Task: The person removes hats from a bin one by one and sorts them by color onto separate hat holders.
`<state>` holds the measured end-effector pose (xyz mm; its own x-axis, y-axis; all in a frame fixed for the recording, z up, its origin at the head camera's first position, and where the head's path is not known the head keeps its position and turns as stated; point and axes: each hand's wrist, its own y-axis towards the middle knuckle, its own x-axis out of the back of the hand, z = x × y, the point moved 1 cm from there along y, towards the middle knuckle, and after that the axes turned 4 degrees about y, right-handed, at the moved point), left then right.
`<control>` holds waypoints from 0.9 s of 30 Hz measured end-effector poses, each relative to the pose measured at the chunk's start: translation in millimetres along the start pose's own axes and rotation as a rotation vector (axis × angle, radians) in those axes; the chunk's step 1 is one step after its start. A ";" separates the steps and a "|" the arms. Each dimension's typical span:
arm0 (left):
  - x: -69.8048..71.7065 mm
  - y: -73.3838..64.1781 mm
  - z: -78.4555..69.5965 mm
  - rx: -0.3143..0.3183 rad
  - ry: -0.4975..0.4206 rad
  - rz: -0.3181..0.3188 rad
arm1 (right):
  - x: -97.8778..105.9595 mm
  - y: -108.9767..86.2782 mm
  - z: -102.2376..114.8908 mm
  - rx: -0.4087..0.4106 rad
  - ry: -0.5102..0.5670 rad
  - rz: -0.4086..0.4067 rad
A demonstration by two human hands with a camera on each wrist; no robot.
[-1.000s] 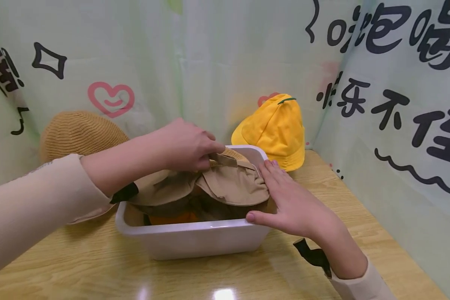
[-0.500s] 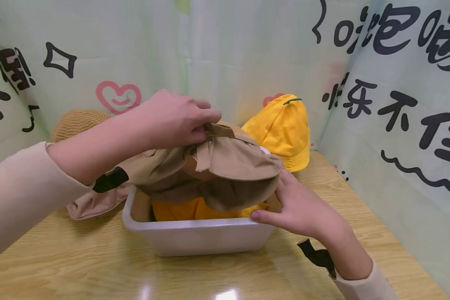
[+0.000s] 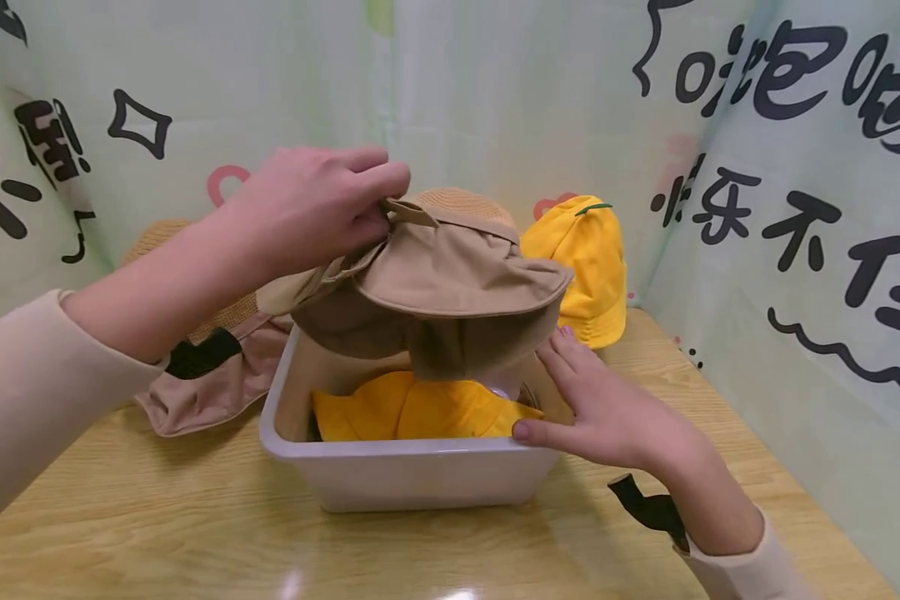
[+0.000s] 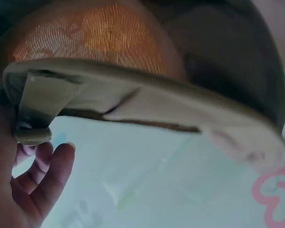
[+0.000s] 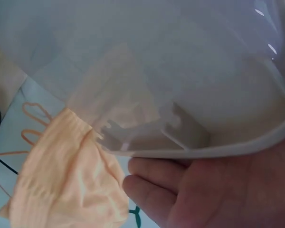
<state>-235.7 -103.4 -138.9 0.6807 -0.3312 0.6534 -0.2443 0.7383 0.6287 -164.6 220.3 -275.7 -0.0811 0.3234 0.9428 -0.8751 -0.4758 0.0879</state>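
Note:
My left hand (image 3: 322,200) pinches a khaki sun hat (image 3: 465,275) by its edge and holds it above a white plastic bin (image 3: 420,477). The hat has a woven crown and a wide, folded cloth brim. In the left wrist view, fingers (image 4: 57,173) curl by the hat's strap (image 4: 45,99), and the crown's mesh lets light through. My right hand (image 3: 607,408) rests on the bin's right side, thumb on the front rim, other fingers extended. In the right wrist view, fingers (image 5: 152,190) lie under the bin's rim (image 5: 218,151). Inside the bin lies a yellow hat (image 3: 420,408).
Behind the bin on the right stands another yellow hat (image 3: 588,275) with a green stem. To the left is a hat with a brown knitted crown (image 3: 153,237) and pink cloth brim (image 3: 217,375). The wooden table (image 3: 195,508) meets printed curtains (image 3: 450,92) at back and right.
My left hand has lifted the khaki hat up out of the bin, uncovering the yellow hat inside. The right hand has stayed on the bin's rim.

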 end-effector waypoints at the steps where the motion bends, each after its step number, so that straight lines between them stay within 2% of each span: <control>1: 0.3 -2.2 2.0 0.006 0.007 -0.017 | 2.0 -0.4 0.2 -0.017 -0.010 0.027; 5: -0.4 -12.1 9.8 0.042 0.057 -0.062 | 11.7 1.5 1.1 -0.025 -0.035 0.101; 8: -1.5 -19.6 13.5 0.060 0.084 -0.082 | 22.8 9.6 2.3 0.046 -0.021 0.120; 11: -2.1 -25.8 15.6 0.071 0.094 -0.108 | 38.0 26.3 5.5 0.122 0.065 0.110; 12: -2.3 -27.6 15.9 0.075 0.094 -0.117 | 42.8 33.9 6.4 0.135 0.140 0.106; 14: -3.0 -30.4 15.8 0.082 0.094 -0.148 | 51.1 51.2 9.4 0.113 0.383 0.116; 19: -8.7 -33.9 9.4 0.049 0.132 -0.260 | 62.2 95.8 21.5 -0.094 1.278 0.157; 21: -12.4 -35.8 6.0 0.022 0.128 -0.309 | 64.0 110.0 29.1 -0.152 1.509 0.167; 23: -16.2 -38.0 2.9 -0.002 0.095 -0.357 | 65.6 121.0 36.6 -0.187 1.610 0.172; 24: -18.0 -39.4 1.9 -0.013 0.083 -0.376 | 66.1 125.5 40.0 -0.202 1.625 0.167; 27: -20.9 -44.2 1.3 -0.040 0.058 -0.407 | 67.3 136.5 47.4 -0.214 1.596 0.152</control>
<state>-240.0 -129.8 -179.8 0.7539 -0.5686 0.3291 0.0796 0.5763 0.8133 -266.9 138.4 -185.0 -0.4369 0.8277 -0.3521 -0.8489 -0.5089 -0.1429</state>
